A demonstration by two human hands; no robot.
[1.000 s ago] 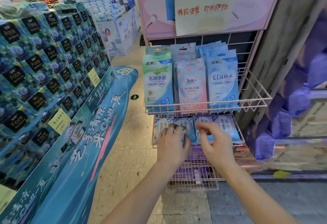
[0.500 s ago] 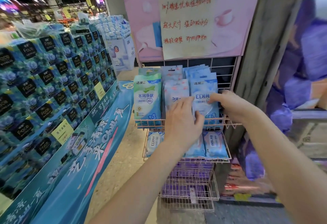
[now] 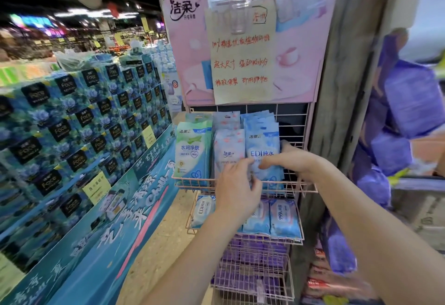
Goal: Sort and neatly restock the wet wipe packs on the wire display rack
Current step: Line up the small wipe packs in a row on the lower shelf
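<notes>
Two hands at top basket [image 3: 192,180]: your right hand [image 3: 295,163] grips blue EDI pack [image 3: 261,143] by right edge; left hand [image 3: 237,193], fingers relaxed, touches its front. Likely step: straightening row. Next: seat pack upright.

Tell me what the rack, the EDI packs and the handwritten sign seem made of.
Rack: probably thin metal wire, coated matte pink, in an open grid.
EDI packs: soft plastic film, glossy, with highlights and wrinkles.
Sign: likely plain matte paper, bottom edge wavy, lettered by hand.

Head-worn camera faces forward and slightly down, close to the wire rack [image 3: 252,280].
</notes>
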